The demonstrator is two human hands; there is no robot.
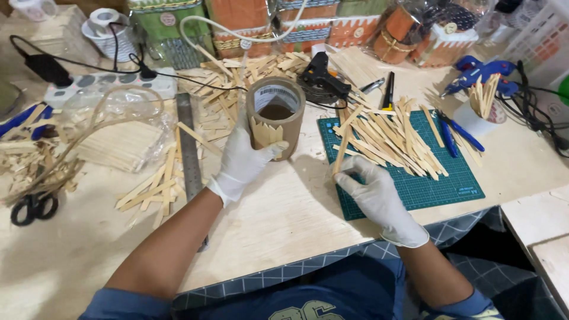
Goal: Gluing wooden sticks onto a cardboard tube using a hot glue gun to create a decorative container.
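My left hand [244, 160], in a white glove, grips a brown cardboard tube [276, 112] that stands upright on the table. Several pointed wooden sticks are stuck side by side on the tube's front. My right hand [374, 192], also gloved, pinches one thin wooden stick [342, 148] at the left edge of a green cutting mat [415, 189]. A loose pile of cut sticks [394, 136] lies across the mat just beyond that hand.
A black glue gun [323, 76] and a blue one [481, 72] lie at the back. A steel ruler [188, 148], scissors [32, 207], a bag of sticks [118, 139], a cup of sticks [483, 109], a blue cutter [456, 133] and finished decorated containers [308, 24] surround the work.
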